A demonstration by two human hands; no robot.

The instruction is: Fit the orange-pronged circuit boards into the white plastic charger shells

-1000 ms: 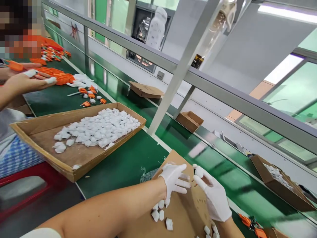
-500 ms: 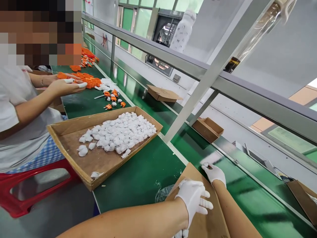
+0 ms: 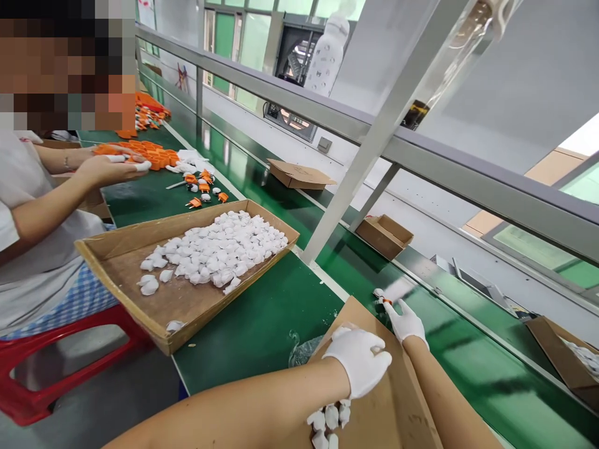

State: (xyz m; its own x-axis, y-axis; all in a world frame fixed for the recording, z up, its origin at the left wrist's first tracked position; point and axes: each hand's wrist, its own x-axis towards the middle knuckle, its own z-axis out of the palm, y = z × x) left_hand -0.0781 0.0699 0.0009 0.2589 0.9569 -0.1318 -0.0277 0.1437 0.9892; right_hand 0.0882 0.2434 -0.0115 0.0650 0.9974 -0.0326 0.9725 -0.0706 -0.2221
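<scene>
The right hand [image 3: 405, 321] pinches a small white-and-orange part [image 3: 381, 297] at the green belt [image 3: 262, 318]. The left hand [image 3: 360, 362], fingers curled together, rests on cardboard [image 3: 397, 405]; several white caps [image 3: 327, 421] remain near.

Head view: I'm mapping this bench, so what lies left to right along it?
Red stool → tray of white parts → left hand → right hand → box at far right.

Lower centre of the frame, the gloved left hand [image 3: 359, 368] rests curled on a cardboard tray [image 3: 397, 405] above white pieces [image 3: 327, 421]; the gloved right hand [image 3: 405, 321] reaches past its far edge, fingertips at a small orange-and-white part [image 3: 381, 297] on the green belt [image 3: 468, 362].
</scene>
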